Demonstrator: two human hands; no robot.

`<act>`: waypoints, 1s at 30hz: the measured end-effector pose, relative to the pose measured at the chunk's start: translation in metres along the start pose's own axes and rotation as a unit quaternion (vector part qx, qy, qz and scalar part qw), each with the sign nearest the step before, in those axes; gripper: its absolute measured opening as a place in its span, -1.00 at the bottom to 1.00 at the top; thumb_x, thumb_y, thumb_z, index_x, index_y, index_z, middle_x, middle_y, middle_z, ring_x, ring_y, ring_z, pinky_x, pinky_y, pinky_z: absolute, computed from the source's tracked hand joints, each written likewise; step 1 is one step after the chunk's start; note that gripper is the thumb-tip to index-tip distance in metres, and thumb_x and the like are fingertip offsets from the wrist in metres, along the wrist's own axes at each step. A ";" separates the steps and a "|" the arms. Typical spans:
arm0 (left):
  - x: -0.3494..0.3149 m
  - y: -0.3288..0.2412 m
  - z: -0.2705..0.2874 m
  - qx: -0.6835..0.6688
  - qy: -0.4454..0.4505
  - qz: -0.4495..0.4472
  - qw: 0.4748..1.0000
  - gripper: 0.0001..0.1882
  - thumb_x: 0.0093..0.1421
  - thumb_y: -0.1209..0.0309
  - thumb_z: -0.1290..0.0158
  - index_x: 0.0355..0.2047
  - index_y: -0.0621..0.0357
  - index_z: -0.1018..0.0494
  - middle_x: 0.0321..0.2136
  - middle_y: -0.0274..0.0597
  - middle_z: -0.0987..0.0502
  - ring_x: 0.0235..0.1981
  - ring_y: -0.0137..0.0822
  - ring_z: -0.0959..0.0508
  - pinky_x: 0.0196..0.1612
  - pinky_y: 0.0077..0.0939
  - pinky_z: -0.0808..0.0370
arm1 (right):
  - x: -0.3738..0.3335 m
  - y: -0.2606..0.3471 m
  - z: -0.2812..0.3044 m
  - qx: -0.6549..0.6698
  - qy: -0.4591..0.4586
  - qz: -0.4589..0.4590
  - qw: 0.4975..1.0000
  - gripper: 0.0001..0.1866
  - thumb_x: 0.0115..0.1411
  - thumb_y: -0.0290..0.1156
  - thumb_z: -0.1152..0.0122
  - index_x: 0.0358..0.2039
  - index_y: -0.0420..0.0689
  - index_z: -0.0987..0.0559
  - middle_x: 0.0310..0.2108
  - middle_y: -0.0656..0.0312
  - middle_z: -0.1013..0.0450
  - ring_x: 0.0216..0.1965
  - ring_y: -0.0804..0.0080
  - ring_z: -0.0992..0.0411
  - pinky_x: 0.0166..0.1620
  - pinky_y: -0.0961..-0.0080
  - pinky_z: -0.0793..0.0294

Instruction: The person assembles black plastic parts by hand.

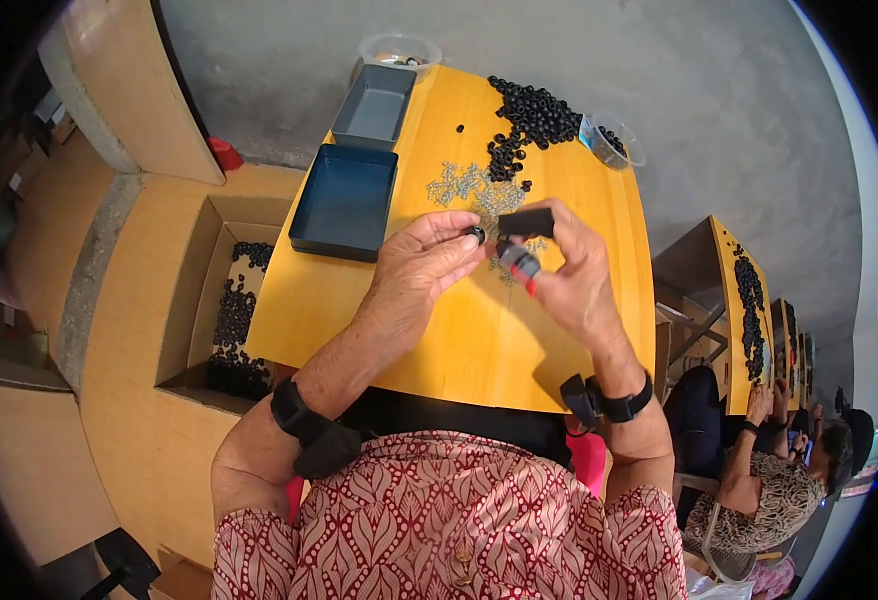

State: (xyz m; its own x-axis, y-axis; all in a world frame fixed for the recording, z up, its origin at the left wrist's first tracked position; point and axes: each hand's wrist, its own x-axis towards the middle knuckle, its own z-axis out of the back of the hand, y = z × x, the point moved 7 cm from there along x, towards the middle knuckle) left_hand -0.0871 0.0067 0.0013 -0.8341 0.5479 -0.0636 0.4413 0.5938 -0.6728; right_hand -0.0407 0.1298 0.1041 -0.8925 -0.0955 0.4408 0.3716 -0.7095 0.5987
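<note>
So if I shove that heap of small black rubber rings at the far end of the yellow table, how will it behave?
The heap of small black rubber rings would probably scatter rather than slide together; strays already lie apart. Each ring looks light and round, so some may roll. The yellow table looks smooth, offering little grip.

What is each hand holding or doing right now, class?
Left hand: closed, pinching a small black ring at its fingertips.
Right hand: closed around a black tool with a red tip.

The table (pixel 439 330) is smooth, faintly glossy yellow wood, the trays (pixel 344 200) matt dark plastic, the rings (pixel 534 115) matt black rubber-like.
</note>
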 end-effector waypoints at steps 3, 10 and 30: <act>-0.005 0.002 -0.009 0.009 0.015 0.002 1.000 -0.72 0.20 0.53 -0.08 -0.06 0.26 -0.41 -0.16 -0.15 -0.50 -0.10 -0.29 -0.53 0.08 -0.42 -0.45 | -0.019 0.011 -0.003 -0.009 -0.015 0.039 0.999 -0.62 -0.08 -0.71 -0.26 -0.17 -0.18 -0.55 -0.30 0.12 -0.47 -0.25 0.18 -0.50 -0.18 0.43 -0.49; -0.010 0.017 -0.014 0.033 0.023 0.029 0.999 -0.74 0.20 0.53 -0.08 -0.07 0.20 -0.44 -0.18 -0.23 -0.51 -0.12 -0.37 -0.52 0.09 -0.44 -0.44 | -0.037 0.000 0.003 -0.012 -0.055 0.024 0.998 -0.57 -0.09 -0.74 -0.24 -0.15 -0.18 -0.53 -0.32 0.09 -0.49 -0.26 0.16 -0.49 -0.19 0.40 -0.50; -0.011 0.020 -0.016 0.075 0.027 0.025 0.997 -0.76 0.20 0.55 -0.07 -0.10 0.21 -0.46 -0.21 -0.24 -0.51 -0.14 -0.42 -0.51 0.04 -0.53 -0.46 | -0.049 -0.016 -0.005 0.032 -0.069 -0.044 0.996 -0.70 -0.04 -0.62 -0.31 -0.22 -0.20 -0.57 -0.37 0.14 -0.48 -0.32 0.29 -0.51 -0.24 0.48 -0.49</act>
State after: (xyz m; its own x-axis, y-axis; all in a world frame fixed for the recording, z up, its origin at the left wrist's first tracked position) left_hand -0.0639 0.0217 0.0004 -0.7916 0.6078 -0.0627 0.4242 0.4729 -0.7723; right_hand -0.0042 0.1427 0.0695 -0.8802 0.0655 0.4700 0.3131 -0.6641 0.6789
